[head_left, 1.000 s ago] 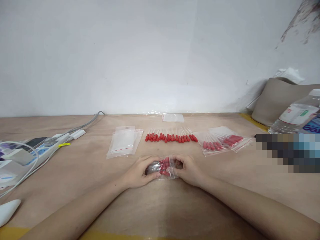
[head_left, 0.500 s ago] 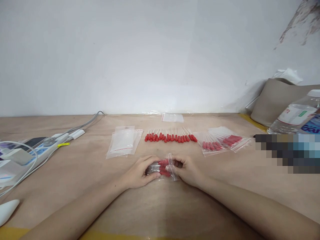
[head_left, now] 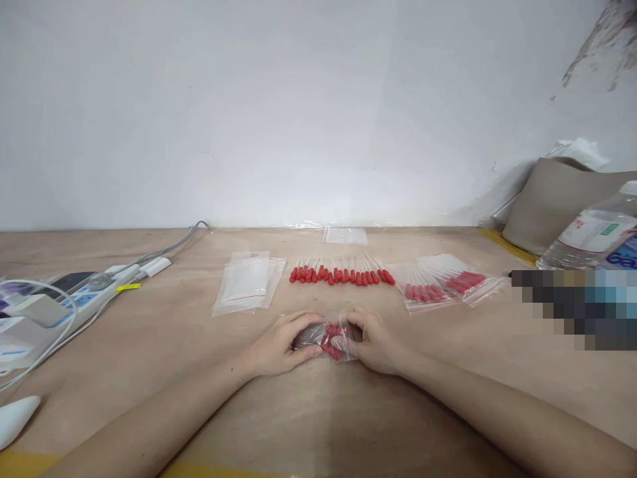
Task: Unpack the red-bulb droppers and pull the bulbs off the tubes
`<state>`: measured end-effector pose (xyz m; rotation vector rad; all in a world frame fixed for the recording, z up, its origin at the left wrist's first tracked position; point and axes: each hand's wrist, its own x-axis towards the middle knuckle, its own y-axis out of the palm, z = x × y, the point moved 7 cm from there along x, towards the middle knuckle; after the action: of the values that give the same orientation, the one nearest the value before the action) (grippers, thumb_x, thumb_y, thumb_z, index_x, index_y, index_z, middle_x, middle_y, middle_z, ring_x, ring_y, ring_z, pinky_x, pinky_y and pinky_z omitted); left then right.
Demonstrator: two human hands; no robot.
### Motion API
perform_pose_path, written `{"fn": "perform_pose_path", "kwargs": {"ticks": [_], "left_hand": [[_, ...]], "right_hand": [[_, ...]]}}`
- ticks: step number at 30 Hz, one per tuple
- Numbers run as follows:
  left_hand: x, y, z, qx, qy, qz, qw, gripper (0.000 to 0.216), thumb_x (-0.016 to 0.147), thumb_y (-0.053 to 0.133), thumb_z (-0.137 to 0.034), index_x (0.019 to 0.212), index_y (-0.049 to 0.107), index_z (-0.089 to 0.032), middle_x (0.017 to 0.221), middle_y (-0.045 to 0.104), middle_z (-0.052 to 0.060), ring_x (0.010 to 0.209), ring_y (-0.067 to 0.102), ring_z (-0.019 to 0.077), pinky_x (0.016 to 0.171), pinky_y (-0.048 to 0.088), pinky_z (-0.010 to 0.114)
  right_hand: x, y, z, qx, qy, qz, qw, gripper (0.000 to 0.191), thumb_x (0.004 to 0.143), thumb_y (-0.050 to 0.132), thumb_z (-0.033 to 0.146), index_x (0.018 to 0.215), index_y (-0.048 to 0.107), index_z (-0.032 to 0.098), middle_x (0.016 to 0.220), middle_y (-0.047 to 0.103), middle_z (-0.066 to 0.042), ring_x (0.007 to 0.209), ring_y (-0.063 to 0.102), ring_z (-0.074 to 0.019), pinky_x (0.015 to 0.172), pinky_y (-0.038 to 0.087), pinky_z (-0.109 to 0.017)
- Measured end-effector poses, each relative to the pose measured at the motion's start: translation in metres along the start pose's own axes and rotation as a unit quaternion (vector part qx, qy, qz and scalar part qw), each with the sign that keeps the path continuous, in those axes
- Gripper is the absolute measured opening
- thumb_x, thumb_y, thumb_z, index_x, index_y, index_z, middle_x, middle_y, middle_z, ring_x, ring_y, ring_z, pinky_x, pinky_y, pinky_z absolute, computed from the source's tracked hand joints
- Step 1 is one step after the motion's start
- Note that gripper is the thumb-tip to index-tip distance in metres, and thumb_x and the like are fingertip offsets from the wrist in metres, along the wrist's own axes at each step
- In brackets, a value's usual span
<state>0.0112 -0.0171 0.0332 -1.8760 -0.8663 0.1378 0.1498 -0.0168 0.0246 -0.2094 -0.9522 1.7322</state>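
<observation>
A clear zip bag [head_left: 309, 336] holding several red-tipped sticks [head_left: 334, 353] lies on the table between my hands. My left hand [head_left: 285, 343] is curved around the bag's left part, thumb at the near edge and fingers at the far edge. On the right, my right hand [head_left: 374, 341] grips the end by the red tips, its thumb over the plastic. Beyond my hands lies a row of loose red-tipped sticks [head_left: 343, 275], tips toward me. To the right of that row are filled zip bags [head_left: 428, 292] with the same sticks.
Flat zip bags [head_left: 243, 282] are stacked left of the row, and another bag [head_left: 346, 236] lies by the wall. A power strip [head_left: 84, 299] with cables sits at left, near a white mouse-like object [head_left: 17, 419]. A water bottle [head_left: 587, 229] and a grey-brown container [head_left: 537, 199] stand at right.
My right thumb and fingers have shifted inward over the red tips, and the bag's right end is pressed flatter. My left hand has barely moved. The view has shifted slightly.
</observation>
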Motion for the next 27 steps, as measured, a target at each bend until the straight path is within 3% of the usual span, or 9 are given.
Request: {"fn": "perform_pose_path", "kwargs": {"ticks": [5, 13, 15, 19, 21, 24, 27], "left_hand": [[0.001, 0.000, -0.001, -0.006, -0.006, 0.015, 1.000, 0.040, 0.082, 0.053, -0.034, 0.119, 0.045, -0.021, 0.117, 0.053, 0.008, 0.108, 0.049, 0.0201, 0.092, 0.041, 0.035], [-0.001, -0.002, 0.000, 0.001, -0.018, 0.010, 1.000, 0.041, 0.083, 0.051, -0.035, 0.121, 0.044, -0.021, 0.120, 0.051, 0.009, 0.110, 0.048, 0.0204, 0.094, 0.041, 0.036], [-0.001, -0.003, 0.000, 0.003, -0.020, 0.007, 1.000, 0.041, 0.083, 0.051, -0.035, 0.121, 0.044, -0.021, 0.122, 0.049, 0.009, 0.112, 0.047, 0.0200, 0.095, 0.040, 0.036], [-0.002, -0.003, 0.003, 0.021, -0.033, 0.011, 0.999, 0.042, 0.083, 0.050, -0.039, 0.121, 0.046, -0.022, 0.126, 0.046, 0.009, 0.116, 0.044, 0.0210, 0.098, 0.038, 0.037], [-0.003, -0.003, 0.005, 0.029, -0.038, 0.014, 0.999, 0.042, 0.083, 0.050, -0.040, 0.121, 0.046, -0.023, 0.129, 0.044, 0.008, 0.117, 0.043, 0.0216, 0.099, 0.037, 0.038], [-0.004, -0.002, 0.007, 0.032, -0.041, 0.017, 0.998, 0.043, 0.083, 0.050, -0.041, 0.122, 0.046, -0.024, 0.130, 0.043, 0.007, 0.118, 0.043, 0.0215, 0.099, 0.037, 0.037], [-0.005, -0.002, 0.009, 0.034, -0.044, 0.019, 0.998, 0.043, 0.083, 0.050, -0.041, 0.122, 0.046, -0.024, 0.130, 0.043, 0.007, 0.118, 0.042, 0.0217, 0.099, 0.037, 0.037]], "right_hand": [[-0.001, -0.008, 0.007, -0.031, 0.004, 0.004, 1.000, 0.012, 0.077, 0.049, 0.015, 0.076, 0.061, 0.018, 0.073, 0.062, -0.002, 0.069, 0.054, -0.0138, 0.064, 0.041, -0.027], [-0.003, -0.021, -0.003, -0.023, 0.015, -0.027, 0.999, 0.010, 0.079, 0.048, 0.016, 0.079, 0.057, 0.019, 0.076, 0.064, -0.001, 0.071, 0.058, -0.0130, 0.065, 0.043, -0.026], [0.000, -0.030, -0.014, 0.007, 0.037, -0.049, 0.998, 0.006, 0.078, 0.053, 0.022, 0.079, 0.056, 0.018, 0.076, 0.064, -0.001, 0.069, 0.058, -0.0133, 0.065, 0.045, -0.027], [0.008, -0.059, -0.045, 0.175, 0.141, -0.035, 0.974, 0.026, 0.070, 0.063, 0.037, 0.083, 0.055, 0.016, 0.073, 0.064, -0.003, 0.062, 0.058, -0.0125, 0.057, 0.046, -0.026], [0.011, -0.088, -0.055, 0.210, 0.170, -0.070, 0.960, 0.031, 0.066, 0.066, 0.042, 0.080, 0.057, 0.016, 0.070, 0.065, -0.003, 0.060, 0.058, -0.0117, 0.055, 0.045, -0.025], [0.016, -0.135, -0.062, 0.234, 0.149, -0.196, 0.940, 0.031, 0.064, 0.068, 0.042, 0.081, 0.059, 0.018, 0.076, 0.067, -0.004, 0.067, 0.061, -0.0132, 0.061, 0.047, -0.025], [0.027, -0.150, -0.062, 0.182, 0.087, -0.274, 0.940, 0.028, 0.065, 0.068, 0.037, 0.083, 0.061, 0.017, 0.083, 0.067, -0.006, 0.077, 0.062, -0.0157, 0.072, 0.048, -0.029]]}}
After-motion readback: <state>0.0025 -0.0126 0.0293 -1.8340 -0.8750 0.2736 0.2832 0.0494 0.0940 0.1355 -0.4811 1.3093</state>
